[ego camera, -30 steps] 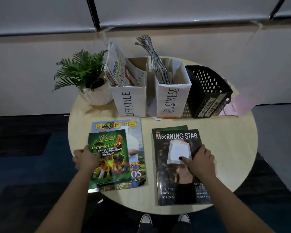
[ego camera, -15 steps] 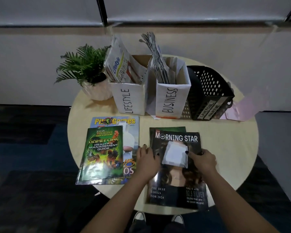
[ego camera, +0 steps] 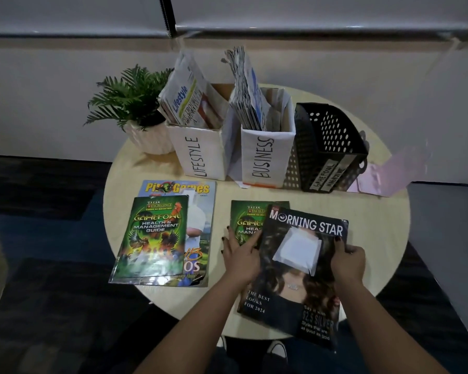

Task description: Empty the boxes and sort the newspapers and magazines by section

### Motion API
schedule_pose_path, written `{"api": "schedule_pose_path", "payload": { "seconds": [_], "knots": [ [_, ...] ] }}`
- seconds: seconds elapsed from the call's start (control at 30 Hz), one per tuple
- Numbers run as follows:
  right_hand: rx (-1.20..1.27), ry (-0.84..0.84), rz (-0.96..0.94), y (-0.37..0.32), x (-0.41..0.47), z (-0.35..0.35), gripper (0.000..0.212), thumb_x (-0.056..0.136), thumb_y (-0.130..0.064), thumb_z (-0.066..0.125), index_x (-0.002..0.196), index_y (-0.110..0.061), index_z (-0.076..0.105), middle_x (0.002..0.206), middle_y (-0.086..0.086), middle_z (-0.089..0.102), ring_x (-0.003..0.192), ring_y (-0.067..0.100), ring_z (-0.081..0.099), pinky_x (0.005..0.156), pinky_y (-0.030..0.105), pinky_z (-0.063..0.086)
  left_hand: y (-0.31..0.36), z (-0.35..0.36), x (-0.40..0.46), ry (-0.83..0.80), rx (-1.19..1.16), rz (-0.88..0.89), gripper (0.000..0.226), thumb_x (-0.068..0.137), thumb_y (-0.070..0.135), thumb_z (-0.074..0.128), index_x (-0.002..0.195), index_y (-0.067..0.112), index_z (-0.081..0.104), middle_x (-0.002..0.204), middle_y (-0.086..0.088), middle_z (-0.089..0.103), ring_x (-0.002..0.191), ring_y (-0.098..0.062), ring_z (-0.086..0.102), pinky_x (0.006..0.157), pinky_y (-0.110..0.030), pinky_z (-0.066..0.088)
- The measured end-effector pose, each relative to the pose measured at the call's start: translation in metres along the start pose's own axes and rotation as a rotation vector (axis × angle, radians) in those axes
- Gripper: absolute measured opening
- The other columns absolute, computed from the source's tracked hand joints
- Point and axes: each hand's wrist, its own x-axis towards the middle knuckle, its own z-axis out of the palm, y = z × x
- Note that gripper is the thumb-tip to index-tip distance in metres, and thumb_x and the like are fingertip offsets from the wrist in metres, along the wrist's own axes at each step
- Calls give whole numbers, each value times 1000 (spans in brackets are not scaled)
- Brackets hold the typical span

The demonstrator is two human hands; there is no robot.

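Note:
A black Morning Star magazine lies tilted at the table's front right, and my right hand grips its right edge. It partly covers a green Gamefowl guide. My left hand rests with spread fingers on that guide, beside the Morning Star's left edge. To the left, another green Gamefowl guide lies on a Pit Games magazine. Behind them stand a white LIFESTYLE box and a white BUSINESS box, both holding newspapers.
A black perforated basket labelled Gamefowl Magazine stands right of the boxes. A potted fern sits at the back left and pink paper at the back right. The round table ends close to the magazines' lower edges.
My left hand left the left-hand guide and came over to the Morning Star. That magazine has turned clockwise and slid right, uncovering the green guide under it.

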Motion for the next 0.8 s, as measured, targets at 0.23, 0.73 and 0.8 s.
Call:
{"api": "schedule_pose_path", "payload": {
  "seconds": [0.23, 0.73, 0.8],
  "knots": [
    [42, 83, -80, -7, 7, -12, 26, 98, -23, 52, 112, -3, 45, 97, 12, 53, 81, 26, 51, 66, 33, 38, -12, 7, 5, 354, 335, -47, 73, 99, 36, 40, 154, 11, 0, 162, -12, -8, 148, -30, -8, 120, -44, -1],
    [-745, -264, -141, 9, 19, -17, 114, 75, -64, 66, 153, -14, -1, 160, 12, -18, 144, 42, -19, 116, 56, -7, -11, 9, 18, 348, 139, -52, 71, 89, 28, 61, 150, 19, 25, 161, -12, 3, 148, -30, -2, 119, -43, 4],
    [-749, -260, -149, 10, 19, -16, 113, 76, -65, 65, 153, -13, -1, 160, 12, -18, 143, 43, -19, 116, 56, -7, -6, 9, 16, 400, -78, 25, 60, 87, 14, 64, 140, 22, 38, 151, -12, 28, 142, -29, 22, 115, -43, 24]
  ]
}}
